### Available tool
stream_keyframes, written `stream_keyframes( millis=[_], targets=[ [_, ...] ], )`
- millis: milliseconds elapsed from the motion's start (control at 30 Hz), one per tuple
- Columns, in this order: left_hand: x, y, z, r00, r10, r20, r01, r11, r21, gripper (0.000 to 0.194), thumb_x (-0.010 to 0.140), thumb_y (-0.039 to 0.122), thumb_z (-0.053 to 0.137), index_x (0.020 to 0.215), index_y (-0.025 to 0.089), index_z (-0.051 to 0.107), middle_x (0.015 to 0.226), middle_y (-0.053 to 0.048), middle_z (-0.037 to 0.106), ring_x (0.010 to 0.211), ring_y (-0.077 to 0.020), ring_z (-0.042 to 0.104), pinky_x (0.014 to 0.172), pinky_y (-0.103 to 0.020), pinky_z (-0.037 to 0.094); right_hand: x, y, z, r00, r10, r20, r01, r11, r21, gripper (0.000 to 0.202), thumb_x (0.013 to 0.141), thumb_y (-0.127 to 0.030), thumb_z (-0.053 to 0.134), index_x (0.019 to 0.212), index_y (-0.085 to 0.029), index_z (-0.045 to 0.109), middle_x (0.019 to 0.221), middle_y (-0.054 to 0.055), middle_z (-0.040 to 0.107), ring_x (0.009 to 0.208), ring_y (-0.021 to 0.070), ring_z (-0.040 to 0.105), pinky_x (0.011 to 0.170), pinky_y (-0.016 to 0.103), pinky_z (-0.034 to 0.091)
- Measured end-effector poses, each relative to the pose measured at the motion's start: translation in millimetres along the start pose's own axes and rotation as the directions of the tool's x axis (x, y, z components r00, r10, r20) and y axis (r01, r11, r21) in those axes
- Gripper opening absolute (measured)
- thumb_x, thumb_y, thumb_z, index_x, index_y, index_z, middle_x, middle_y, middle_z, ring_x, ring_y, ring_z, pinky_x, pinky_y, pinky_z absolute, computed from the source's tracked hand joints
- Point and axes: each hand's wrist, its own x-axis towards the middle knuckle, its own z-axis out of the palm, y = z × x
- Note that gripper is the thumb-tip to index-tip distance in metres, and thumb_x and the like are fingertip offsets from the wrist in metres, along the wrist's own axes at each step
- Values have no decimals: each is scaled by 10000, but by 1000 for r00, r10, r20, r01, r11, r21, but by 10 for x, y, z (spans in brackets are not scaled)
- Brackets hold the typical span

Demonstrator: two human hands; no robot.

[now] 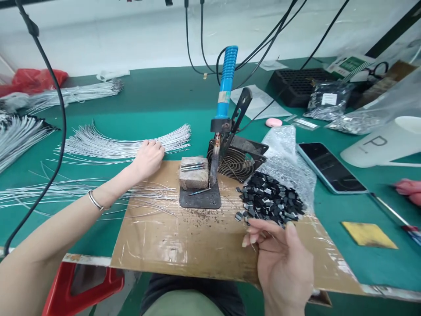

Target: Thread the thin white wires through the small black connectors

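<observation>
My left hand [149, 157] lies on the right part of a bundle of white wires [108, 142], its fingers curled down onto them. My right hand [284, 263] is palm up over the cardboard, fingers bent; what looks like a thin wire shows between them, partly hidden. Just beyond it is a pile of small black connector-like pieces [269, 197]. Between my hands a blue-handled soldering iron [226, 83] stands tip down in its holder, beside a worn block [194, 173] with thin metal-ended pieces on top. Looser white wires [148, 193] lie under my left forearm.
A cardboard sheet [204, 245] covers the table's front. Behind the iron sits a small fan [238, 162]. To the right are bubble wrap [289, 153], a phone [330, 166], a white jug [381, 142] and a yellow sponge [370, 235]. A black cable [61, 109] hangs at left.
</observation>
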Motion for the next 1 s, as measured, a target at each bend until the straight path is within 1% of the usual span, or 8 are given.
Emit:
stream_keyframes(
  millis=[200, 400, 500, 667, 733, 800, 900, 1000],
  targets=[
    [69, -25, -14, 999, -32, 23, 35, 993, -113, 146, 820, 56, 520, 830, 100, 659, 924, -235, 702, 933, -341, 650, 884, -470, 435, -6, 7, -1, 1000, -3, 11, 3, 1000, -5, 448, 933, -524, 660, 770, -150, 844, 681, 83, 736, 580, 143, 620, 507, 235, 551],
    [71, -161, -226, 977, -212, -34, 182, 901, -394, 203, 938, 146, 439, 1093, 132, 569, 779, -83, 720, 670, -202, 677, 652, -308, 491, -5, 9, 5, 1000, -4, 4, 4, 1000, -8, 430, 935, -492, 668, 745, -146, 837, 694, 90, 743, 574, 145, 627, 502, 240, 552],
    [-6, -126, -395, 943, -321, -84, 238, 832, -501, 227, 979, 217, 420, 1131, 124, 562, 769, -69, 726, 577, -154, 635, 579, -269, 477, 0, 10, 5, 1000, -12, 12, 12, 1000, -16, 433, 934, -498, 669, 749, -145, 838, 685, 90, 739, 567, 144, 626, 498, 239, 548],
    [-407, 53, -879, 906, -415, -80, 256, 691, -676, 229, 934, 369, 623, 858, 162, 687, 723, -46, 718, 598, -134, 597, 531, -240, 415, 2, 22, -17, 999, -26, 27, 27, 999, -33, 416, 949, -475, 657, 757, -155, 841, 677, 83, 739, 553, 146, 632, 501, 250, 536],
    [-627, 131, -1070, 938, -346, 19, 264, 678, -686, 227, 891, 381, 695, 782, 183, 713, 623, -4, 665, 536, -113, 511, 482, -232, 348, -20, 26, -13, 998, -57, 41, 60, 996, -65, 380, 957, -437, 661, 753, -171, 840, 675, 74, 740, 549, 144, 629, 510, 254, 523],
    [-826, 212, -1192, 964, -151, 218, 265, 606, -750, 215, 879, 363, 712, 743, 197, 724, 595, 13, 638, 546, -113, 514, 505, -222, 383, -66, 22, 19, 992, -88, 90, 99, 986, -133, 316, 960, -379, 673, 771, -190, 842, 683, 64, 741, 569, 150, 633, 537, 267, 517],
    [-1029, 353, -1205, 909, 102, 405, 307, 493, -814, 179, 900, 307, 698, 757, 209, 742, 602, 21, 651, 565, -113, 546, 534, -208, 414, -165, -8, 137, 960, -80, 267, 145, 961, -234, 229, 966, -309, 668, 843, -219, 840, 692, 43, 724, 606, 164, 645, 567, 283, 518],
    [-1110, 493, -1092, 872, 166, 460, 350, 445, -824, 201, 933, 314, 666, 787, 199, 742, 613, 15, 650, 567, -111, 540, 536, -207, 403, -251, -51, 297, 910, -43, 413, 160, 954, -255, 135, 933, -280, 700, 901, -233, 823, 758, 32, 718, 589, 148, 638, 528, 267, 513]
  ],
)
